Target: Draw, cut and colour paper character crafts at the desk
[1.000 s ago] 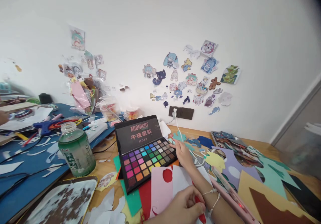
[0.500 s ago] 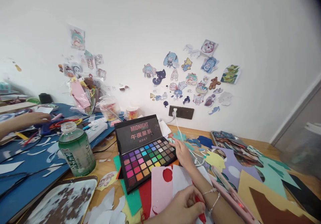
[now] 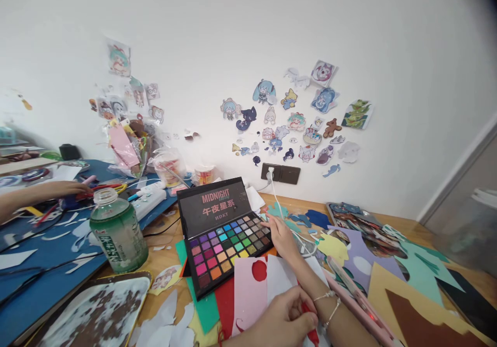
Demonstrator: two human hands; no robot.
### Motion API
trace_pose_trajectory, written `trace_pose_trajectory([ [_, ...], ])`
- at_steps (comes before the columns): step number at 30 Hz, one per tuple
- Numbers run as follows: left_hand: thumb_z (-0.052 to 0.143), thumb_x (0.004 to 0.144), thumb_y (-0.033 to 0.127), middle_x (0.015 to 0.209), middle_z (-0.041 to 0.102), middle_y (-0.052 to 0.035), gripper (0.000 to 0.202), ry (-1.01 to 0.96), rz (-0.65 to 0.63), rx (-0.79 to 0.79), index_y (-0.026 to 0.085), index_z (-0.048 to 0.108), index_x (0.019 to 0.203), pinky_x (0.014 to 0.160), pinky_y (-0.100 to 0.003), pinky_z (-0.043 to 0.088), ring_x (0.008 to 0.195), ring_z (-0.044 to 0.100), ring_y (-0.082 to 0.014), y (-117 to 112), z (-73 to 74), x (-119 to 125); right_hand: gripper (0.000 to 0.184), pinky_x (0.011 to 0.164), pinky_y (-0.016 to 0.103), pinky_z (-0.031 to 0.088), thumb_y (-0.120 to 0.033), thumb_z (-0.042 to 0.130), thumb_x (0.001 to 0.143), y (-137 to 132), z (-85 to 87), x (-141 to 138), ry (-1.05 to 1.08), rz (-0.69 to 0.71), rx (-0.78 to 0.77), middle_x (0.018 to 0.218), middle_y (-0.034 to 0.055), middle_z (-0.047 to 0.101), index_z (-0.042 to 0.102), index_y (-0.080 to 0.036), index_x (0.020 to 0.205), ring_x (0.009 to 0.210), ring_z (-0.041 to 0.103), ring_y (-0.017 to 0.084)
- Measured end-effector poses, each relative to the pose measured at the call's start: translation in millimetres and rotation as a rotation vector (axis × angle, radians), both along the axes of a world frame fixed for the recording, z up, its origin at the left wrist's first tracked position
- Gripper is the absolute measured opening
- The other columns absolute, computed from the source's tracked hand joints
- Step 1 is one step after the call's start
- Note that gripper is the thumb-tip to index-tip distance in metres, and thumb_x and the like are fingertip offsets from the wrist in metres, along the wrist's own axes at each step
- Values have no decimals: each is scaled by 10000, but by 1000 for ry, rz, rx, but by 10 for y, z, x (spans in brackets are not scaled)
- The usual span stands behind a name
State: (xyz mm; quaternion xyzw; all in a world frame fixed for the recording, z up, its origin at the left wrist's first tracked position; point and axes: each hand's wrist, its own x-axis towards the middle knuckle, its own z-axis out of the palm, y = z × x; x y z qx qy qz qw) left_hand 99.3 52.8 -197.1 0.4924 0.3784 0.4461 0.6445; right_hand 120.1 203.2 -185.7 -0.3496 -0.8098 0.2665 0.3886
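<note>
My left hand (image 3: 285, 318) is closed at the bottom centre, its thumb and fingers pinching a small red piece (image 3: 311, 331), mostly hidden by the fingers. Beneath and behind it lie a pink sheet (image 3: 248, 290) with a red round patch and a white sheet (image 3: 279, 277). My right hand (image 3: 282, 237) reaches across above the left one, fingers stretched out. Its fingertips rest at the right end of an open eyeshadow palette (image 3: 229, 243), over the brown and grey pans; the exact contact is hard to see. The palette's black lid stands propped up behind the pans.
At left stand a green-labelled bottle (image 3: 118, 233) and a stained tray (image 3: 93, 311). Another person's hand (image 3: 70, 189) is over the cluttered blue mat (image 3: 46, 269). A pink stick-shaped device (image 3: 361, 305) and coloured paper sheets (image 3: 388, 279) lie at right. A cable hangs from the wall socket (image 3: 280, 174).
The other person's hand has moved to the right towards the bottle. The fingers of my right hand have shifted slightly at the palette's edge. My left hand stays in place.
</note>
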Motion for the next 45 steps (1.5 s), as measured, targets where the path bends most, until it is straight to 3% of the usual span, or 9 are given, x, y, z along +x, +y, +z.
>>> trace_pose_trajectory([
  [4,560,715,300,555,538,45,211,4,2,-9,158,458,834,308,-146,270,322,369,-40,-4,-4,4,406,999,381,338,-307,283,931,-7,8,7,-8,9,16,1113,53,659,630,-173,1094,1151,486,206],
  [14,592,682,363,570,532,33,287,0,19,0,148,470,827,368,-160,258,396,397,-48,-8,54,11,399,994,368,363,-291,287,935,-16,-30,6,-72,84,97,1081,54,671,515,-177,1241,1174,468,186],
  [18,582,670,285,564,513,32,217,0,39,20,143,477,796,399,-162,239,444,417,-58,-11,73,13,384,984,366,380,-285,304,928,9,-51,-23,-98,102,135,1077,59,664,524,-176,1224,1145,490,192],
  [24,544,683,229,603,533,21,164,-21,50,34,140,491,810,434,-165,284,475,430,-61,17,-23,9,368,991,389,368,-284,308,923,7,-40,-17,-114,62,185,1168,99,595,533,-162,1187,1147,477,212],
  [30,550,700,171,604,538,26,120,-18,50,38,138,496,802,423,-140,303,485,461,-58,15,-45,14,340,975,356,381,-261,308,924,-31,-6,8,-138,59,239,1122,65,620,541,-194,1162,1127,489,191],
  [36,544,735,228,580,559,40,154,-18,3,26,150,481,852,291,-139,248,318,369,-39,21,-101,11,309,966,394,354,-244,332,914,-73,65,20,-184,51,299,1121,51,619,602,-219,1062,1110,486,215],
  [45,534,746,302,593,530,45,217,23,-13,49,153,471,890,297,-147,293,323,371,-40,28,-139,19,294,980,400,299,-204,336,901,-101,108,19,-216,49,393,1041,33,660,619,-222,979,1071,491,210],
])
